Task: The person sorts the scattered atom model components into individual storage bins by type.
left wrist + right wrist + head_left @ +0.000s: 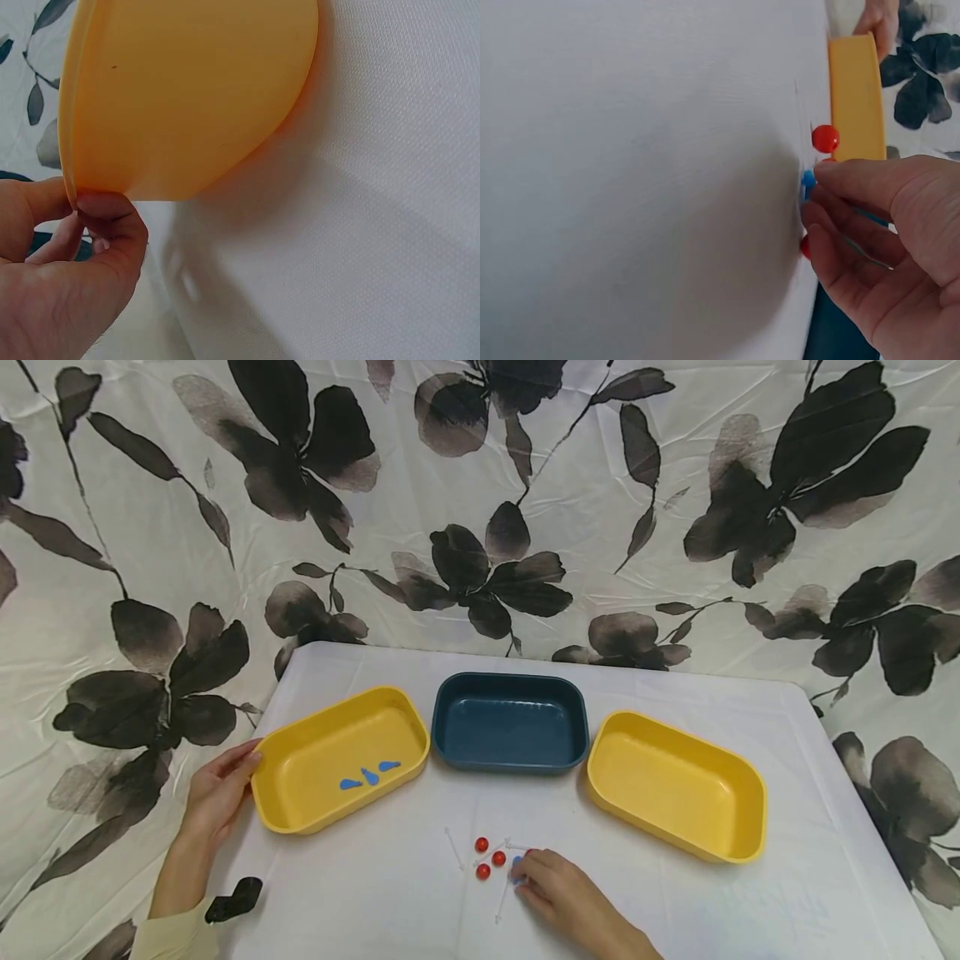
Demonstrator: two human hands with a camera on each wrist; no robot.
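While left hand (215,797) grips yellow tray (322,747), right hand (562,893) touches blue piece (517,870)

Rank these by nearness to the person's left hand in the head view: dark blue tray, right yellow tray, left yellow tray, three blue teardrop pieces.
1. Left yellow tray, rim held by the left hand.
2. Three blue teardrop pieces, inside that tray.
3. Dark blue tray, in the middle.
4. Right yellow tray, far right.
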